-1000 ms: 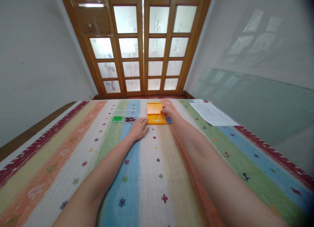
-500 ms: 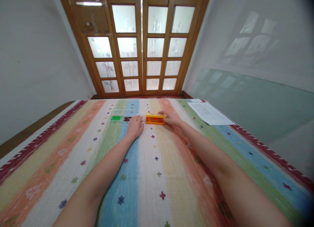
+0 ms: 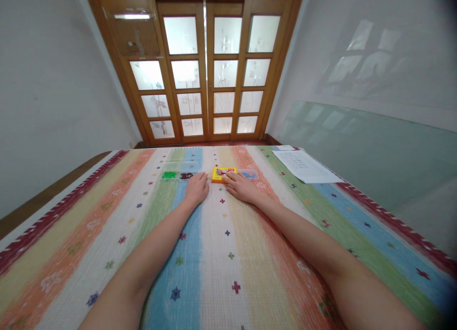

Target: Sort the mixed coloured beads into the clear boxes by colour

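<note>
A small orange box (image 3: 223,173) lies closed and flat on the striped tablecloth (image 3: 228,254), its printed lid facing up. My right hand (image 3: 241,186) rests flat with its fingers stretched onto the box's near right corner. My left hand (image 3: 197,187) lies palm down on the cloth just left of the box, fingers together and holding nothing. Beyond the left hand sit a clear box of green bits (image 3: 169,175) and a clear box of dark red bits (image 3: 186,175).
Another clear box with blue bits (image 3: 249,174) sits right of the orange box. A printed paper sheet (image 3: 303,165) lies at the far right of the table. Wooden glazed doors (image 3: 207,73) stand beyond the table's far edge.
The orange box stood open with white bits inside; its lid has come down and it now lies shut. My right hand moved from its far right side onto its near corner.
</note>
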